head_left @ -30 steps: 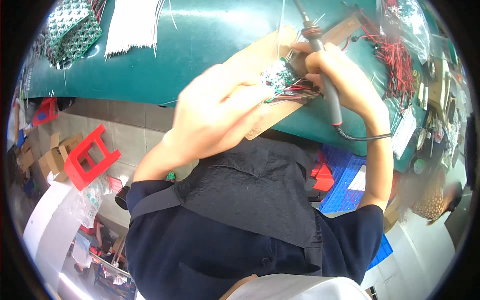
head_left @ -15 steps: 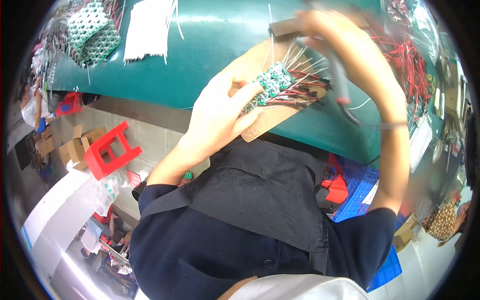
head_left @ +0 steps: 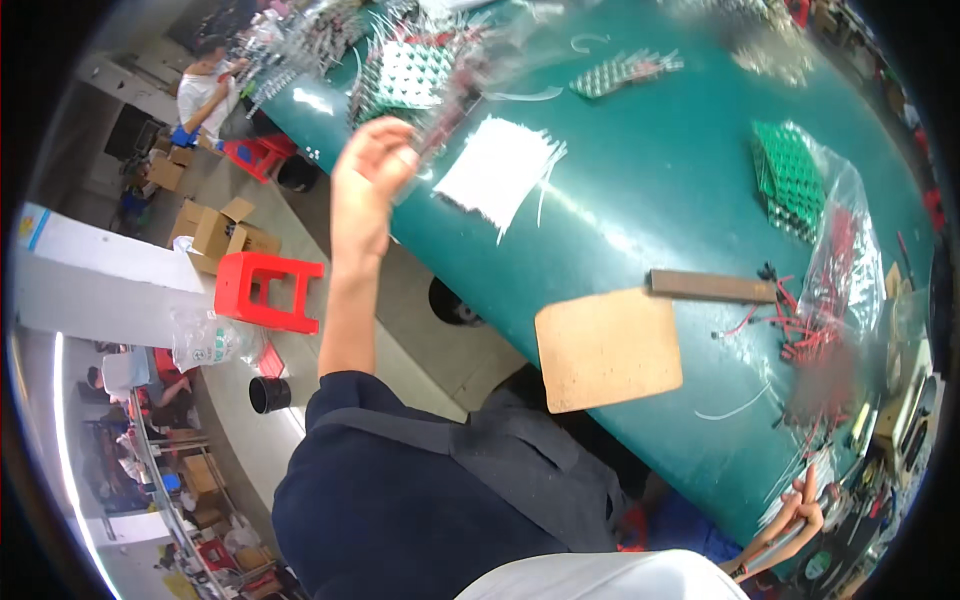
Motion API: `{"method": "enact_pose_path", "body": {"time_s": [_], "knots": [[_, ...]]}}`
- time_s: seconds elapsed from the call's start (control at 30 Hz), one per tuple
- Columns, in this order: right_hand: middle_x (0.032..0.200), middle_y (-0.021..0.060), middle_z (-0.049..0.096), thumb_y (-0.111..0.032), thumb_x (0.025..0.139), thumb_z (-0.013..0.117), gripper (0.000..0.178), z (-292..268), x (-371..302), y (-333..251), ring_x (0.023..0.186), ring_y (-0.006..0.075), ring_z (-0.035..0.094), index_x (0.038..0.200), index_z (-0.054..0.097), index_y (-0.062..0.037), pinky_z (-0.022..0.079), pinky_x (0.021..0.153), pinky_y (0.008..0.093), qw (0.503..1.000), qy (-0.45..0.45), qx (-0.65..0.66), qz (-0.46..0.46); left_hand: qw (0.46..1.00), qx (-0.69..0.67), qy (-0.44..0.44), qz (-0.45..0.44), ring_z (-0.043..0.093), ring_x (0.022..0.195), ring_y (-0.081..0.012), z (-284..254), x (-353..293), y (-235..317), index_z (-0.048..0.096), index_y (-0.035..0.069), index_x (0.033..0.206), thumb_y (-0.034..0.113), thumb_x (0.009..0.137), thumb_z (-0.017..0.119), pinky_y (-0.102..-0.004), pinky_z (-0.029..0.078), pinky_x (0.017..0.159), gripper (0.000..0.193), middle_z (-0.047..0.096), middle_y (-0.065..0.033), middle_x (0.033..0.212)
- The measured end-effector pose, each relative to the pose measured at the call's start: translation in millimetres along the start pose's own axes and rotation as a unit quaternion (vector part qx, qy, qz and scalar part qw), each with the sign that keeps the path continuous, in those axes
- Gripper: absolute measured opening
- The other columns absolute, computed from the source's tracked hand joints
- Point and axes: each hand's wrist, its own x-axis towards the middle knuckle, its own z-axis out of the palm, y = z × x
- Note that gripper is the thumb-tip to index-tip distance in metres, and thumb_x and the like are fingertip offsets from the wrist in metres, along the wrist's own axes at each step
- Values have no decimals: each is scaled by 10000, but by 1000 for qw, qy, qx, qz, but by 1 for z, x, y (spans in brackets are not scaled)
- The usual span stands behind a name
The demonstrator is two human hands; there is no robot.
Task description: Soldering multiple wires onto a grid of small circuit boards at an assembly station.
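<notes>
My left hand (head_left: 372, 185) reaches to the far left, fingers loosely apart. Just beyond its fingertips is a blurred, dark red strip (head_left: 450, 122), beside a pile of green and white circuit boards (head_left: 415, 75). Whether the strip still touches my fingers is hard to make out. At the lower right, my right hand (head_left: 795, 522) is closed round a grey-handled tool (head_left: 757, 566), its kind unclear. A bundle of thin white cable ties or wires (head_left: 790, 490) lies by that hand. The tan board (head_left: 610, 350) on the table's near edge is bare.
White strips (head_left: 500, 175) lie in a stack on the green table (head_left: 640, 200). To the right are a brown bar (head_left: 712, 286), red wires (head_left: 815, 335), a plastic bag (head_left: 850, 250) and green boards (head_left: 787, 175). A red stool (head_left: 262, 290) stands on the floor at left.
The wired circuit boards have left the tan board. My left hand has swung out to the far left; my right hand has dropped to the lower right with the tool. The view has turned.
</notes>
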Motion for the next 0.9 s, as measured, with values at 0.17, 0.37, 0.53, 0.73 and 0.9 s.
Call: {"method": "enact_pose_path", "body": {"time_s": [0.17, 0.37, 0.53, 0.73, 0.9], "knots": [[1262, 272, 564, -66, 989, 415, 78, 9, 7, 9, 925, 208, 589, 1050, 420, -17, 471, 777, 290, 998, 23, 41, -44, 964, 198, 124, 125, 601, 883, -149, -61, 139, -30, 639, 22, 1083, 234, 790, 760, -280, 476, 765, 381, 655, -93, 1001], [980, 107, 621, -391, 997, 478, 498, 10, -23, -1, 694, 117, 503, 1292, 496, 10, 419, 641, 244, 990, 113, 24, 80, 912, 390, 95, 86, 524, 739, -122, -65, 95, -81, 642, -8, 954, 296, 894, 666, -290, 448, 699, 311, 599, -29, 804], [662, -13, 429, -160, 913, 617, 201, -31, -52, 39, 476, 35, 345, 979, 458, -57, 237, 401, 193, 916, 362, 8, 173, 976, 182, 50, -106, 377, 713, -30, -39, -25, -71, 621, 82, 964, 219, 981, 529, -184, 289, 609, 166, 535, 67, 873], [893, 88, 623, -88, 913, 623, 270, -61, -55, 87, 826, 169, 626, 1167, 536, -60, 514, 683, 276, 818, 443, 322, 174, 955, 186, 213, -92, 430, 691, -17, -37, -68, -81, 646, 76, 1121, 251, 970, 574, -190, 318, 597, 242, 594, 59, 904], [1154, 159, 607, -151, 957, 558, 323, -74, -42, 102, 1006, 217, 628, 1237, 525, 7, 537, 851, 348, 886, 447, 40, 119, 973, 112, 179, -99, 333, 572, -11, -36, -63, -95, 610, 29, 1130, 172, 954, 583, -183, 246, 495, 228, 479, 63, 748]]}}
